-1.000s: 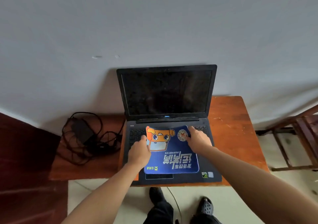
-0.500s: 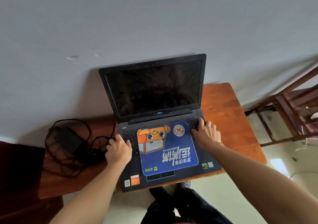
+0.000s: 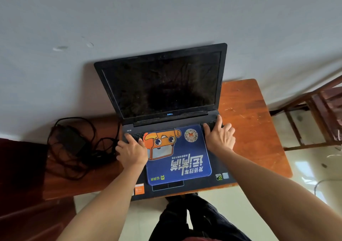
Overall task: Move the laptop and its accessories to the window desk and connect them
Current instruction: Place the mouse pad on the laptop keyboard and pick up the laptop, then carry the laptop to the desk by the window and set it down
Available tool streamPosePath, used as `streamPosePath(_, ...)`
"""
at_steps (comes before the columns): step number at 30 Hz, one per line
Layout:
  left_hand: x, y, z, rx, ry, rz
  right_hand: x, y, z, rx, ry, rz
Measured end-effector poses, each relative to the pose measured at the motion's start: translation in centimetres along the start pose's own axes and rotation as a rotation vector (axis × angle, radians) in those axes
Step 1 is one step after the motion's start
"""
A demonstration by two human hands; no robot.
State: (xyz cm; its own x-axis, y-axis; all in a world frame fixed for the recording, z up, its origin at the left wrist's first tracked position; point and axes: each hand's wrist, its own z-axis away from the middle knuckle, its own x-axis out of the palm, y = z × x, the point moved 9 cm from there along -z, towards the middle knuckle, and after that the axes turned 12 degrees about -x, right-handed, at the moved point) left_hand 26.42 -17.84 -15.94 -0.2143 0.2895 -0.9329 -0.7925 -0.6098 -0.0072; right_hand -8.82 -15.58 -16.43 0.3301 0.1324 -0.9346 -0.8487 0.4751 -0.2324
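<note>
An open black laptop [image 3: 162, 85] with a dark screen sits slightly turned on a small orange wooden table [image 3: 249, 129], its front edge hanging over the table's near side. A blue mouse pad [image 3: 177, 157] with an orange cartoon lies on the keyboard and palm rest. My left hand [image 3: 132, 150] grips the base at its left edge beside the pad. My right hand [image 3: 219, 137] holds the right edge, fingers spread over the keys. A black charger brick with tangled cable [image 3: 71, 140] lies on the table left of the laptop.
A grey wall rises directly behind the table. A wooden chair frame [image 3: 318, 111] stands to the right. Dark red furniture [image 3: 18, 166] fills the left edge. My legs [image 3: 185, 218] stand on pale floor tiles under the table's near edge.
Both hands left the mouse pad and went to the laptop's left and right sides. The laptop turned slightly and slid toward me, past the table's front edge.
</note>
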Motion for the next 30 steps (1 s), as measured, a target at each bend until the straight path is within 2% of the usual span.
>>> streamPosePath(10,0.6,-1.3,-0.1,-0.020,0.028,0.066,0.1,1.2,-1.4,-0.043,-0.064,0.083)
streamPosePath(14,0.3,-0.9,-0.1,0.025,0.063,0.048,-0.1,1.7,-1.2,-0.021,-0.045,0.082)
streamPosePath(25,-0.2,-3.2,0.9,0.157,0.033,0.006,0.6,4.6,6.4,0.092,0.092,-0.083)
streamPosePath(30,-2.9,0.2,3.1,0.314,0.073,0.004,-2.7,7.8,10.5,0.218,0.228,-0.154)
